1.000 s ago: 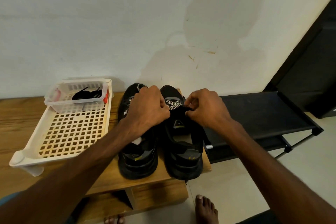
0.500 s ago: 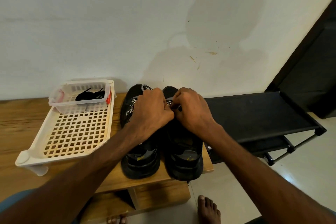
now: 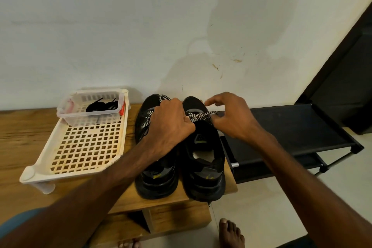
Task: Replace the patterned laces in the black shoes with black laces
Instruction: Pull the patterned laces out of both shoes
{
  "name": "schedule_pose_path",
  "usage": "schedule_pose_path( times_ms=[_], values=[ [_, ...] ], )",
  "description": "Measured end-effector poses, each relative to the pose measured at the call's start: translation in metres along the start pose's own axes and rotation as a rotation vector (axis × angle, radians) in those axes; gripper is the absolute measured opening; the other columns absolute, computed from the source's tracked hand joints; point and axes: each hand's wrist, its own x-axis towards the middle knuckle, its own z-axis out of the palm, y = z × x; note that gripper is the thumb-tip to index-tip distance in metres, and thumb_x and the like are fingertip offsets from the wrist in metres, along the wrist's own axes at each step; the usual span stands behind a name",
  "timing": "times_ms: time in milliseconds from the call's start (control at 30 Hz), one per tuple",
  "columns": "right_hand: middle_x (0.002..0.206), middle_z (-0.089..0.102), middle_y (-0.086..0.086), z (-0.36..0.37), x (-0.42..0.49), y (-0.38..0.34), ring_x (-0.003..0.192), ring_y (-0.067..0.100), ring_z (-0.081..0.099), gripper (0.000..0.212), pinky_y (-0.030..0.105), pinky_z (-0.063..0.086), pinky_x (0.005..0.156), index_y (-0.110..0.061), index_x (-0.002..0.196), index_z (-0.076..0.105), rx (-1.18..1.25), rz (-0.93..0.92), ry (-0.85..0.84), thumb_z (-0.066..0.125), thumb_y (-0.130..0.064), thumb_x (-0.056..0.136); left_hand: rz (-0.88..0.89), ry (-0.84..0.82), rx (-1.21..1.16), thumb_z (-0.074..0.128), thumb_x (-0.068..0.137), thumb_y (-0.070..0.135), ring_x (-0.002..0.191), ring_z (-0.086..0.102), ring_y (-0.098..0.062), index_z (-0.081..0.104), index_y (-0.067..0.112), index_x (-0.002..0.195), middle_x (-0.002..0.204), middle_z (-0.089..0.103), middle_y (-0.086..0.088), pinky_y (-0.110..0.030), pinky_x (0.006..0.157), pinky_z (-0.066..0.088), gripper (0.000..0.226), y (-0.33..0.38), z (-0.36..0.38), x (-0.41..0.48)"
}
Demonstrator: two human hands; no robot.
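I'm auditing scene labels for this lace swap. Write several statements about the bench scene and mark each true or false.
1. The black laces lie in the clear basket. True.
2. The shoes stand on the rack. False: the black shoes stand on the wooden bench; the black rack stands beside it.
3. The right hand pinches the patterned lace. True.
4. The left hand lies flat and open. False: the left hand grips the same lace.
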Motion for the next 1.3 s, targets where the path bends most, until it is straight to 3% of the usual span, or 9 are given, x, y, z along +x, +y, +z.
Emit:
schedule_pose_path(
  times_ms=[67,133,200,500,767,867,1000,1167,1300],
  values=[
    [0.135,0.061,-0.001,0.008,-0.003,-0.010,0.127,0.013,0.052,0.044,0.013,0.040,0.096,-0.019,0.124,0.073,-0.040,-0.122,-0.064,0.073,-0.009,0.081,0.007,0.012,-0.001,0.067,0.082,0.029,0.061,0.063,-0.015,0.076,0.012,0.088,0.068,0.066,0.001,-0.036,0.067,0.062,0.021,0.000,0.001,-0.001],
    [0.143,0.055,0.002,0.023,-0.004,-0.013,0.135,0.020,0.045,0.043,0.032,0.042,0.109,-0.024,0.123,0.074,-0.144,-0.171,-0.105,0.077,-0.019,0.081,0.011,0.005,-0.008,0.065,0.080,0.029,0.059,0.062,-0.015,0.074,0.012,0.085,0.065,0.063,0.002,-0.037,0.065,0.061,0.020,0.002,0.001,-0.002],
    [0.145,0.055,0.003,0.034,-0.001,-0.014,0.136,0.024,0.042,0.033,0.046,0.042,0.109,-0.025,0.119,0.075,-0.225,-0.160,-0.071,0.077,-0.022,0.086,0.015,-0.008,-0.020,0.063,0.077,0.028,0.057,0.062,-0.014,0.073,0.012,0.080,0.062,0.062,0.002,-0.038,0.063,0.061,0.019,0.002,0.002,-0.003],
    [0.133,0.065,-0.005,0.028,0.008,-0.010,0.126,0.016,0.053,0.013,0.044,0.044,0.104,-0.022,0.098,0.082,-0.249,-0.167,0.067,0.076,-0.026,0.088,0.005,0.012,0.001,0.068,0.082,0.027,0.056,0.058,-0.012,0.070,0.010,0.078,0.062,0.058,0.002,-0.033,0.059,0.058,0.017,0.003,0.001,-0.002],
    [0.113,0.074,-0.001,-0.025,0.001,0.027,0.102,0.012,0.067,0.005,0.026,0.048,0.088,-0.017,0.085,0.080,0.047,0.138,0.507,0.081,-0.022,0.084,-0.011,0.004,0.011,0.066,0.081,0.025,0.055,0.059,-0.012,0.072,0.009,0.080,0.065,0.063,0.000,-0.036,0.062,0.061,0.017,0.004,-0.001,-0.002],
    [0.117,0.074,0.004,-0.012,0.000,0.026,0.095,0.013,0.067,0.013,0.024,0.049,0.083,-0.017,0.099,0.078,0.007,0.178,0.332,0.079,-0.024,0.088,-0.014,-0.009,0.016,0.067,0.083,0.024,0.056,0.059,-0.011,0.073,0.009,0.082,0.067,0.065,0.000,-0.034,0.063,0.061,0.017,0.003,-0.001,-0.002],
    [0.148,0.050,0.002,0.008,-0.001,0.004,0.138,0.020,0.042,0.054,0.040,0.039,0.113,-0.020,0.132,0.065,-0.096,-0.060,0.174,0.083,-0.034,0.083,-0.011,-0.015,0.002,0.068,0.084,0.024,0.056,0.060,-0.010,0.076,0.009,0.082,0.066,0.067,0.000,-0.033,0.062,0.061,0.017,0.002,-0.003,-0.002],
    [0.147,0.053,0.004,0.035,-0.001,-0.019,0.139,0.024,0.039,0.022,0.045,0.035,0.109,-0.022,0.113,0.078,-0.281,-0.200,0.016,0.073,-0.026,0.092,0.008,-0.021,-0.025,0.067,0.084,0.020,0.052,0.058,-0.013,0.069,0.009,0.072,0.058,0.060,-0.001,-0.036,0.059,0.059,0.017,0.003,-0.003,-0.005],
    [0.136,0.060,0.002,0.036,0.004,-0.022,0.131,0.022,0.045,0.018,0.040,0.035,0.106,-0.015,0.108,0.078,-0.316,-0.193,0.039,0.067,-0.020,0.096,-0.005,-0.005,-0.028,0.068,0.082,0.022,0.056,0.059,-0.013,0.072,0.009,0.079,0.063,0.062,-0.001,-0.038,0.062,0.060,0.015,0.001,-0.001,-0.004]
  ],
)
